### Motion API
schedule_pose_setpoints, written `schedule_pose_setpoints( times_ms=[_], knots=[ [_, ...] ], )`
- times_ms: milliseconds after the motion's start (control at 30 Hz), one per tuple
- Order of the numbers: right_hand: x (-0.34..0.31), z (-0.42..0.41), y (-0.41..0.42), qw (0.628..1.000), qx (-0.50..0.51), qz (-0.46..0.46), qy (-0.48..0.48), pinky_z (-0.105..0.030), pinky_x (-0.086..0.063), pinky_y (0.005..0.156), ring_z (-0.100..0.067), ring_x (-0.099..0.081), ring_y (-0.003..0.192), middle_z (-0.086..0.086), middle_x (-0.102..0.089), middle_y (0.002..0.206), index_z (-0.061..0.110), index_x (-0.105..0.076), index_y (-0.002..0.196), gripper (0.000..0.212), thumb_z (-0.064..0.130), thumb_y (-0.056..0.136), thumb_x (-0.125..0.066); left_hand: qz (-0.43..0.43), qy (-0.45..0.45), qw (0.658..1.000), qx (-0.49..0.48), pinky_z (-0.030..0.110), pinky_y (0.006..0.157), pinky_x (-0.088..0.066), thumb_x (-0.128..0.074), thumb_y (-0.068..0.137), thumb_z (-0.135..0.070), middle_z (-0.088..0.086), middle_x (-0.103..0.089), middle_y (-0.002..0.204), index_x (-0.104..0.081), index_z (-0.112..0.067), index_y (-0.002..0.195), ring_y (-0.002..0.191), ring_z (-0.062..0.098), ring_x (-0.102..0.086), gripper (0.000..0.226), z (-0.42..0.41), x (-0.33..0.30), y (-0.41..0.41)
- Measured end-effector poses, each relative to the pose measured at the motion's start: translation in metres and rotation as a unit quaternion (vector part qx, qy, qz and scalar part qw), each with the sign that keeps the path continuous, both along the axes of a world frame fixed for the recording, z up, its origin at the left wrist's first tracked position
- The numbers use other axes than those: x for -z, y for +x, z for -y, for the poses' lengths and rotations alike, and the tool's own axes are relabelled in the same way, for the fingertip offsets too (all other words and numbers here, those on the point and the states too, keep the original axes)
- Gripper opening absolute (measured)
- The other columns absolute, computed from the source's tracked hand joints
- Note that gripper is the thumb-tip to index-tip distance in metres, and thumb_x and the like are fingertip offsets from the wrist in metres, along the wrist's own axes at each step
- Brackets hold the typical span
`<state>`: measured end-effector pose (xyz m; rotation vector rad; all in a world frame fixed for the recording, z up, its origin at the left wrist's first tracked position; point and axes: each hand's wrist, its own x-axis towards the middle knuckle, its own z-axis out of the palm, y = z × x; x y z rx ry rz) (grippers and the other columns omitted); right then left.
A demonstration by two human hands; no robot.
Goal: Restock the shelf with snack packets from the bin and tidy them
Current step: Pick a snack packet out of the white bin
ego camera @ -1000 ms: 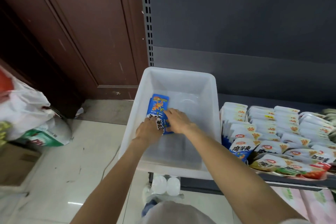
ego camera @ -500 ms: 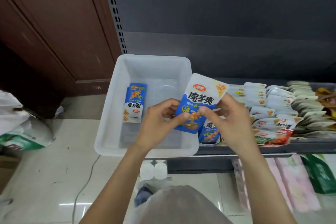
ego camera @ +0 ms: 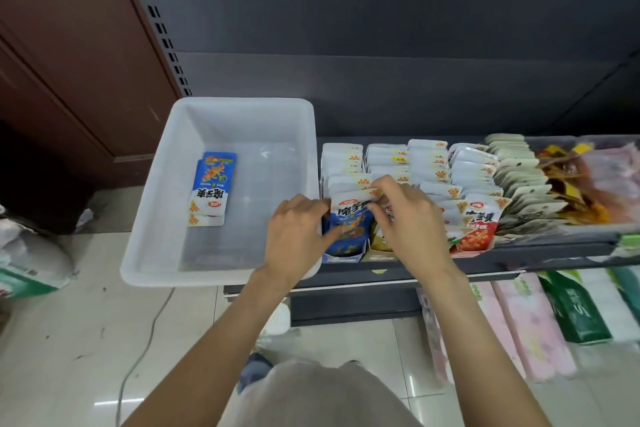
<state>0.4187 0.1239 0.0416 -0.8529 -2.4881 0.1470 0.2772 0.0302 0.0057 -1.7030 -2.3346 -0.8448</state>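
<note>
A blue-and-white snack packet (ego camera: pixel 349 222) stands upright at the front of the leftmost row on the dark shelf (ego camera: pixel 519 250). My left hand (ego camera: pixel 294 236) holds its left edge and my right hand (ego camera: pixel 405 215) pinches its top right corner. The white plastic bin (ego camera: pixel 159 218) sits at the shelf's left end, just left of my left hand. Two more blue packets (ego camera: pixel 212 189) lie stacked flat on the bin's floor near its left wall.
Rows of white-topped packets (ego camera: pixel 429 166) fill the shelf behind and to the right, with a red one (ego camera: pixel 479 229) in front. Brown snacks (ego camera: pixel 571 184) lie farther right. Pink and green packs (ego camera: pixel 540 315) sit on the lower shelf. A cable (ego camera: pixel 138 357) and bags (ego camera: pixel 31 263) are on the floor.
Both hands took one blue packet out of the bin, carried it right and lowered it into the front of the leftmost shelf row. The view panned right.
</note>
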Motion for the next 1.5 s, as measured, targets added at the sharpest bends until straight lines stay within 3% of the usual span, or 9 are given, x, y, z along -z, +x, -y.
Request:
schedule_pose_setpoints(
  times_ms=[267, 433, 533, 667, 867, 1033, 1200, 1333, 1500],
  knots=[
    [0.009, -0.012, 0.001, 0.999, -0.006, 0.035, 0.025, -0.020, -0.033, 0.050, -0.022, -0.059, 0.053, -0.003, -0.064, 0.062, 0.012, -0.062, 0.093, 0.027, 0.013, 0.073, -0.080, 0.002, -0.047, 0.999, -0.007, 0.020, 0.049, -0.037, -0.092, 0.051, -0.030, 0.000, -0.062, 0.054, -0.065, -0.018, 0.063, 0.045, 0.019, -0.056, 0.032, -0.003, 0.010, -0.009],
    [0.007, -0.020, 0.006, 0.998, -0.011, 0.033, 0.046, -0.027, -0.048, 0.056, -0.025, -0.062, 0.063, -0.004, -0.067, 0.067, 0.010, -0.067, 0.087, 0.025, 0.010, 0.068, -0.083, 0.017, -0.043, 0.999, 0.019, 0.024, 0.054, -0.046, -0.092, 0.050, -0.032, -0.008, -0.062, 0.050, -0.064, -0.020, 0.058, 0.045, 0.012, -0.056, 0.031, -0.015, 0.011, -0.002],
    [0.007, -0.023, 0.002, 0.998, -0.022, 0.049, 0.025, -0.028, -0.046, 0.056, -0.025, -0.060, 0.064, -0.004, -0.067, 0.068, 0.011, -0.065, 0.086, 0.021, 0.011, 0.071, -0.080, 0.039, -0.055, 0.998, 0.011, 0.025, 0.055, -0.048, -0.091, 0.051, -0.032, -0.006, -0.061, 0.049, -0.063, -0.019, 0.057, 0.043, 0.013, -0.055, 0.032, -0.015, 0.016, -0.003],
    [0.010, -0.023, -0.008, 0.993, -0.066, 0.098, 0.028, -0.031, -0.046, 0.059, -0.025, -0.059, 0.065, -0.003, -0.066, 0.066, 0.012, -0.063, 0.080, 0.009, 0.012, 0.079, -0.072, 0.009, -0.076, 0.997, 0.002, 0.022, 0.053, -0.039, -0.094, 0.044, -0.034, -0.004, -0.057, 0.044, -0.062, -0.019, 0.053, 0.040, 0.014, -0.052, 0.036, -0.007, 0.022, -0.001],
    [0.011, -0.024, -0.019, 0.996, 0.035, 0.077, -0.010, -0.032, -0.048, 0.065, -0.026, -0.061, 0.081, -0.006, -0.069, 0.082, 0.012, -0.067, 0.092, 0.021, 0.026, 0.079, -0.075, 0.085, 0.005, 0.996, -0.039, 0.020, 0.058, -0.039, -0.081, 0.069, -0.035, -0.010, -0.065, 0.060, -0.065, -0.021, 0.068, 0.057, 0.013, -0.056, 0.021, -0.007, 0.021, -0.008],
    [0.017, -0.024, -0.031, 0.988, 0.060, 0.140, -0.009, -0.038, -0.044, 0.080, -0.026, -0.056, 0.094, -0.006, -0.070, 0.094, 0.012, -0.069, 0.101, 0.024, 0.029, 0.085, -0.067, 0.091, -0.037, 0.994, -0.042, 0.023, 0.057, -0.042, -0.079, 0.073, -0.033, -0.006, -0.068, 0.065, -0.068, -0.019, 0.071, 0.060, 0.015, -0.060, 0.017, -0.014, 0.018, -0.015],
    [0.009, -0.023, -0.023, 0.997, 0.070, 0.021, -0.024, -0.037, -0.048, 0.071, -0.024, -0.056, 0.084, -0.002, -0.066, 0.081, 0.014, -0.063, 0.086, 0.019, 0.019, 0.074, -0.078, 0.119, -0.028, 0.992, -0.032, 0.017, 0.060, -0.037, -0.075, 0.076, -0.038, -0.011, -0.068, 0.069, -0.068, -0.022, 0.074, 0.063, 0.004, -0.051, 0.017, -0.011, 0.013, -0.016],
    [-0.002, -0.018, -0.016, 0.995, 0.040, -0.042, -0.080, -0.034, -0.045, 0.074, -0.022, -0.054, 0.091, 0.000, -0.065, 0.091, 0.016, -0.064, 0.096, 0.017, 0.019, 0.081, -0.071, 0.140, 0.018, 0.989, -0.032, 0.009, 0.056, -0.032, -0.073, 0.077, -0.042, -0.013, -0.065, 0.066, -0.066, -0.024, 0.073, 0.060, 0.002, -0.051, 0.020, -0.006, 0.008, -0.016],
    [-0.024, 0.000, -0.032, 0.984, -0.019, -0.119, -0.132, -0.026, -0.044, 0.079, -0.013, -0.055, 0.092, 0.005, -0.063, 0.096, 0.016, -0.062, 0.106, 0.017, 0.016, 0.089, -0.061, 0.193, 0.100, 0.974, -0.068, 0.017, 0.056, -0.042, -0.055, 0.084, -0.047, -0.015, -0.060, 0.067, -0.059, -0.023, 0.077, 0.064, 0.004, -0.055, 0.025, 0.009, -0.007, -0.039]
  ],
)
